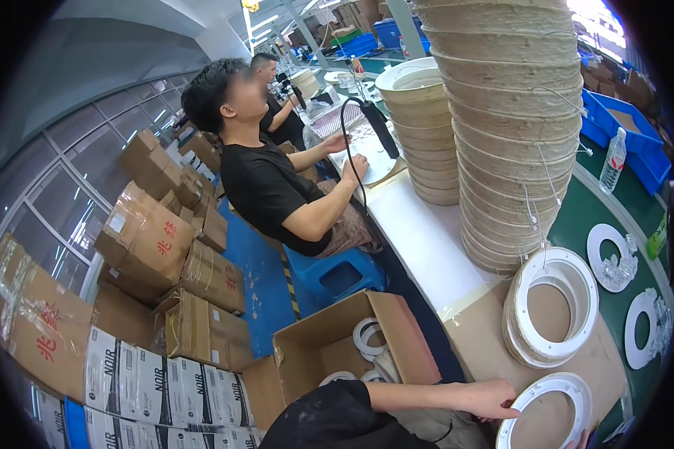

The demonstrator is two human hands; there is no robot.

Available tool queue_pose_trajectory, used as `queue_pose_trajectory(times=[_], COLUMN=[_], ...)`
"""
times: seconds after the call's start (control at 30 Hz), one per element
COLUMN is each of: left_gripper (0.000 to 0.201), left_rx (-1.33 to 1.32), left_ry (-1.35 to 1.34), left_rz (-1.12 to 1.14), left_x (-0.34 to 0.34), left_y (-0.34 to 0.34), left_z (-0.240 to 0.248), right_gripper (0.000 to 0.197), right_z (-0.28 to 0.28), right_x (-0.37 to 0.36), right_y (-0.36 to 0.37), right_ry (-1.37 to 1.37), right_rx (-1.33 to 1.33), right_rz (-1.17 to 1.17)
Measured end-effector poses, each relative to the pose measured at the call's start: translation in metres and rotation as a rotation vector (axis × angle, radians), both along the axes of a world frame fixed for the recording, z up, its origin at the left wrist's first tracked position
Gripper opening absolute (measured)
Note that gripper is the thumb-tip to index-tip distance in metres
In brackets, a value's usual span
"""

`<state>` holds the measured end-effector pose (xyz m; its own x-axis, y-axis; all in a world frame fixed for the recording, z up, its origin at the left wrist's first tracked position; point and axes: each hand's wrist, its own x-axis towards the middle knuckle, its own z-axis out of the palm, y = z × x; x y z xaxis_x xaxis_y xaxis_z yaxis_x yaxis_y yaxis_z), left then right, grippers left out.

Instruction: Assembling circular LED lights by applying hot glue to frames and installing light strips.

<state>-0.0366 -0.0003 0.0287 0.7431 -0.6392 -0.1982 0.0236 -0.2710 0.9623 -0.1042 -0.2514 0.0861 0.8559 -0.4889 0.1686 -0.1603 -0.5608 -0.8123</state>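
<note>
At the lower right, a white ring-shaped frame point(581, 408) with small holes round its rim lies over brown cardboard. My left hand point(490, 398) comes in from the left, its fingers closed at the ring's near left edge with one finger on the rim. Of my right hand point(580, 441) only a sliver of fingers shows, closed against the ring's lower right edge; the rest is cut off. Just beyond the ring sits a short stack of similar white rings point(588, 307) with rough beige sides.
A tall stack of beige rings point(509, 135) rises behind, with thin wires hanging from it. White discs with clear plastic pieces point(618, 269) and a water bottle point(612, 161) stand right. An open carton with rings point(299, 344) is at left, near a blue stool point(344, 278). Two people work farther along.
</note>
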Motion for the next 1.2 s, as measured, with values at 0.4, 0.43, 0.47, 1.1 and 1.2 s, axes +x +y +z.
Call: queue_pose_trajectory(times=[0.4,0.43,0.47,1.1,1.2], left_gripper=[0.053,0.052,0.052,0.047,0.046], left_rx=[0.117,0.135,0.135,0.305,0.325], left_ry=[0.052,0.025,0.025,0.048,0.034], left_rz=[-0.095,-0.117,-0.134,-0.083,-0.053], left_x=[0.014,0.015,0.018,0.019,0.017], left_y=[0.003,0.004,0.001,-0.002,-0.004], left_z=[0.015,0.014,0.013,-0.006,0.0], right_gripper=[0.031,0.031,0.031,0.038,0.033], right_z=[-0.082,-0.078,-0.07,-0.041,-0.067], right_x=[0.035,0.029,0.018,-0.117,-0.119], right_y=[-0.03,-0.031,-0.03,-0.271,-0.282], right_ry=[-0.897,-0.897,-0.561,0.285,0.315], right_rx=[-0.125,-0.126,-0.192,-0.697,-0.664], right_rz=[0.432,0.427,0.301,-0.502,-0.408])
